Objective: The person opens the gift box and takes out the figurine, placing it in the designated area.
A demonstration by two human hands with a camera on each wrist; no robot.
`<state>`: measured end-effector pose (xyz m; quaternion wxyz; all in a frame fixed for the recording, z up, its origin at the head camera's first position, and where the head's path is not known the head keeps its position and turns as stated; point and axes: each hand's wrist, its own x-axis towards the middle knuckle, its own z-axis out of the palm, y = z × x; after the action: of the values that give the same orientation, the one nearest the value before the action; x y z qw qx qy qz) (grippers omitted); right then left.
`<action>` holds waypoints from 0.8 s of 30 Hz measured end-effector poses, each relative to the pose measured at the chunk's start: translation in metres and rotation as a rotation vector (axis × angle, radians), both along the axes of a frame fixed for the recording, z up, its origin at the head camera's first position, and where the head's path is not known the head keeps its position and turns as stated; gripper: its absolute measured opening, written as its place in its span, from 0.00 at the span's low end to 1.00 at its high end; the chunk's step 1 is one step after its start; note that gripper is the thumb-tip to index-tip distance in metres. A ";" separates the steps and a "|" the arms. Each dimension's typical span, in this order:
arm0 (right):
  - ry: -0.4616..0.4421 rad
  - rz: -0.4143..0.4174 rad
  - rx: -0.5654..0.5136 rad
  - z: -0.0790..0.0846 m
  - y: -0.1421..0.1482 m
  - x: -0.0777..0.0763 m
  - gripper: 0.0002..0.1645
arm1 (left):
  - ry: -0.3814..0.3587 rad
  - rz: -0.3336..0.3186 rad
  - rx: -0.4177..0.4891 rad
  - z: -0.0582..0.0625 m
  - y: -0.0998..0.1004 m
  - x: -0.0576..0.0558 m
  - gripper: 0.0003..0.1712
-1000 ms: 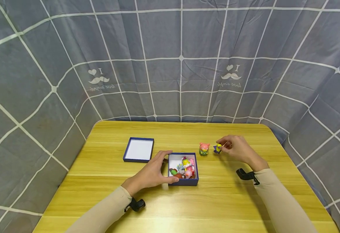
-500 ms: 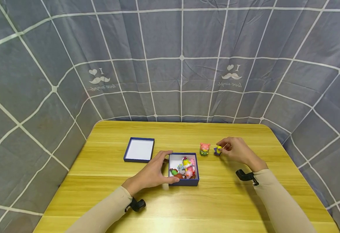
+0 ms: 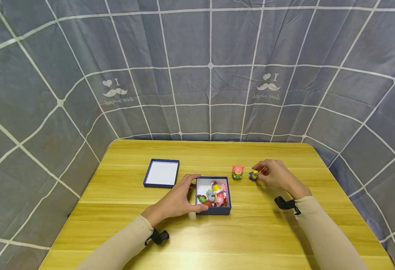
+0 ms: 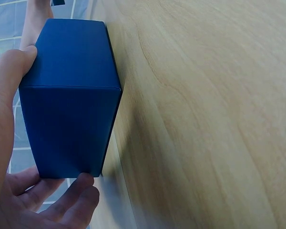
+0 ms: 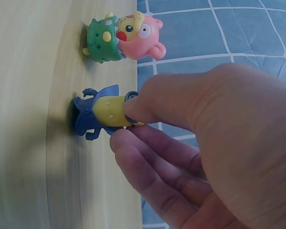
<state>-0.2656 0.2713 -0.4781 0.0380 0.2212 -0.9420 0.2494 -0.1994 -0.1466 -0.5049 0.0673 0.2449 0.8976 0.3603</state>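
Yellow toy seems standing on the table, the right hand pinching its head; the left hand grips the box. I judge this step as positioning; next needs steady pinch.

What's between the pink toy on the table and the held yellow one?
Just bare tabletop between the pink toy and the yellow toy in the right hand, in the head and right wrist views.
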 end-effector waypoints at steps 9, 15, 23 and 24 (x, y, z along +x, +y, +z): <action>-0.016 0.005 -0.001 0.000 0.002 -0.001 0.14 | 0.006 0.003 -0.011 0.000 0.002 0.000 0.69; -0.017 0.010 0.002 0.000 0.003 -0.001 0.15 | 0.007 0.005 -0.013 0.000 0.002 0.000 0.69; -0.020 0.010 -0.007 0.002 0.003 0.001 0.16 | 0.011 0.003 -0.008 -0.001 0.002 0.001 0.69; -0.020 0.010 -0.008 0.002 0.004 0.001 0.16 | 0.011 0.002 -0.008 -0.001 0.002 0.001 0.69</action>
<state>-0.2644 0.2749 -0.4757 0.0284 0.2230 -0.9404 0.2553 -0.1988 -0.1443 -0.5058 0.0627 0.2457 0.8996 0.3556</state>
